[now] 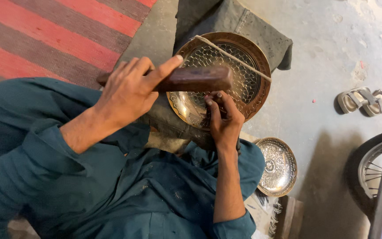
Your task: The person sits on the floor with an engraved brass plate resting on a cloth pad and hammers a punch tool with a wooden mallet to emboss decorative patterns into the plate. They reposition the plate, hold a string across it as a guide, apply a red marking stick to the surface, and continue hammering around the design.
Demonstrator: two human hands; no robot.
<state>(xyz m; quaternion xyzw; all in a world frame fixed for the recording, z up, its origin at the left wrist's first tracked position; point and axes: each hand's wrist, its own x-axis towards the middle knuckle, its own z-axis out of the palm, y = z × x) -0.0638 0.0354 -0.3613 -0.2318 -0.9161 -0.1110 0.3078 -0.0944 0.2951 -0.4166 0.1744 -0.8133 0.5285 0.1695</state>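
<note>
- The left hand (127,90) is lifted up over the lap, with the arm bent and coming in from the left.
- Its grip is closed around a brown wooden block (191,79). The thumb lies flat along the top of the block, and the fingers wrap around the left end.
- The block lies flat and points to the right, over the left part of the big plate (248,84).
- The right hand (224,117) comes up from the near side, with the arm straight and the sleeve rolled to the elbow.
- Its grip is pinched shut on a thin dark tool (208,116). The tool stands on the near part of the big plate. The fingertips point up toward the block.
- The big plate is round and shiny, with a bumpy pattern and a brown rim. It rests tilted on a dark cloth (231,20) in the middle of the scene, just past the knees.
- A string (235,57) runs across the far side of the big plate.
- A small shiny plate (277,167) lies on the floor (328,44), near and to the right of the right arm.
- A pair of sandals (364,101) sits on the floor at the right, well apart from the plates.
- A wheel (370,170) shows at the right edge.
- A red striped mat (58,31) lies at the far left.
</note>
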